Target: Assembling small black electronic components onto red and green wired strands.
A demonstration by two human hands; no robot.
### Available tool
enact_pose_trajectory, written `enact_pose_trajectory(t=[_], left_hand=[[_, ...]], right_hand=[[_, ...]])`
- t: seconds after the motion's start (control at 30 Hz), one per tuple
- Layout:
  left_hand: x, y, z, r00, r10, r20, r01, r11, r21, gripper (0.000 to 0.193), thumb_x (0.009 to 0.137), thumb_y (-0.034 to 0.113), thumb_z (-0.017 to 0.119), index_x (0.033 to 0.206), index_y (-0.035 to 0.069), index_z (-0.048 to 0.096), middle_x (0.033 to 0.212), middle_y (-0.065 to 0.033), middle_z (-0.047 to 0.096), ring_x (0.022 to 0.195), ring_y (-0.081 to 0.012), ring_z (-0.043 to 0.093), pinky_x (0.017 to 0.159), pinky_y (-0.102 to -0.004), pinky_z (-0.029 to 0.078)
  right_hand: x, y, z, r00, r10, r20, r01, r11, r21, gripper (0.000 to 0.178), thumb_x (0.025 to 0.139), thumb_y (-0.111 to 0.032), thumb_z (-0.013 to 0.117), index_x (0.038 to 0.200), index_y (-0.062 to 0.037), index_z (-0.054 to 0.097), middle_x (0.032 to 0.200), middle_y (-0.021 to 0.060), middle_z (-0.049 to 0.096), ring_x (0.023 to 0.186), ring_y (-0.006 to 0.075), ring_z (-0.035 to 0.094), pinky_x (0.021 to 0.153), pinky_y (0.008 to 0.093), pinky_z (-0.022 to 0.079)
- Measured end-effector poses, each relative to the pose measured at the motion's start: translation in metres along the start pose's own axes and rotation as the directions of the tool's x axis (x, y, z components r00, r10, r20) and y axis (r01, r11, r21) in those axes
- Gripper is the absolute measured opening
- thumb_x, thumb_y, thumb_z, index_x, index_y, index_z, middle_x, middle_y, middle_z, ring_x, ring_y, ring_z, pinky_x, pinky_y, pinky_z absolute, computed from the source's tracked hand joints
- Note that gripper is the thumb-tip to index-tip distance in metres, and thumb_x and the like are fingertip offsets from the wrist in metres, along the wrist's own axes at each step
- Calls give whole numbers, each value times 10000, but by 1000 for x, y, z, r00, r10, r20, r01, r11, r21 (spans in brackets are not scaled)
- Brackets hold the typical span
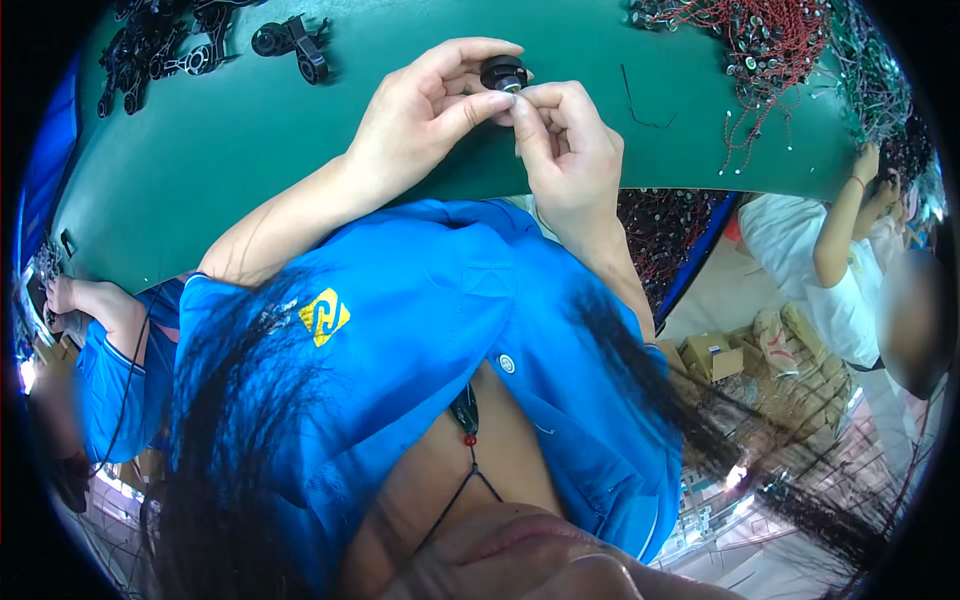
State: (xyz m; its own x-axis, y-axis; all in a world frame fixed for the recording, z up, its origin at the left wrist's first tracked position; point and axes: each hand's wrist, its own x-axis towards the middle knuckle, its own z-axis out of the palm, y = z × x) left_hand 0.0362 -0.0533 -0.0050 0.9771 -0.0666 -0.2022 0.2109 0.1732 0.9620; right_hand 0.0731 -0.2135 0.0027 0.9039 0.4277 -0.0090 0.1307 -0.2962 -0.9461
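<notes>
Above the green table (pixel 250 140), both hands (pixel 425 110) (pixel 565 150) pinch a black round part (pixel 503 72); black brackets (pixel 290 42) lie nearby.

Wearer's kit only: bright blue work shirt (pixel 420 330), short sleeves, so both forearms are bare from sleeve hem to grip. Collar open at the neck. Yellow square emblem (pixel 324 316) on the chest, on the left hand (pixel 425 115) side. One small pale round button (pixel 507 364) on the placket, below the right hand (pixel 560 150). Thin dark cord necklace (pixel 468 470) with a dark green pendant and a small red bead under it. Long dark hair (pixel 240 430) hangs loose over the shirt, with strands on both sides. No gloves or rings visible.
</notes>
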Motion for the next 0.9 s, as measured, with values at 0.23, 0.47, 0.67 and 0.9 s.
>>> enact_pose_trajectory(t=[0.23,0.47,0.67,0.9], left_hand=[[-1,-1,-3,1000,-3,2,3,996,85,327,936,30,519,1257,-26,489,1156,-129,600,1013,-170,596,908,-292,490],[-3,8,0,999,-33,24,30,993,114,294,953,30,492,1242,-22,495,1084,-114,616,841,-127,597,754,-252,511],[-12,-3,-2,997,33,-66,-24,991,130,250,941,22,514,1186,-23,491,1037,-102,604,798,-101,576,671,-223,498],[-16,15,-4,997,-67,-36,72,985,157,264,906,27,576,1162,-4,522,1013,-88,597,779,-99,579,655,-226,487]], right_hand=[[-2,-2,3,1000,-19,18,20,998,-54,87,863,-38,606,796,-32,551,644,62,597,551,184,560,511,317,443],[-2,-9,-1,992,-113,50,120,973,-199,105,876,-106,599,797,-62,546,675,55,607,616,228,593,541,343,458],[-2,-12,1,986,-89,139,128,943,-306,140,876,-136,603,789,-67,519,663,60,583,626,238,586,543,364,450],[-4,-17,-13,978,-134,159,187,902,-390,123,853,-123,632,794,-59,547,684,80,588,631,269,587,550,369,453]])
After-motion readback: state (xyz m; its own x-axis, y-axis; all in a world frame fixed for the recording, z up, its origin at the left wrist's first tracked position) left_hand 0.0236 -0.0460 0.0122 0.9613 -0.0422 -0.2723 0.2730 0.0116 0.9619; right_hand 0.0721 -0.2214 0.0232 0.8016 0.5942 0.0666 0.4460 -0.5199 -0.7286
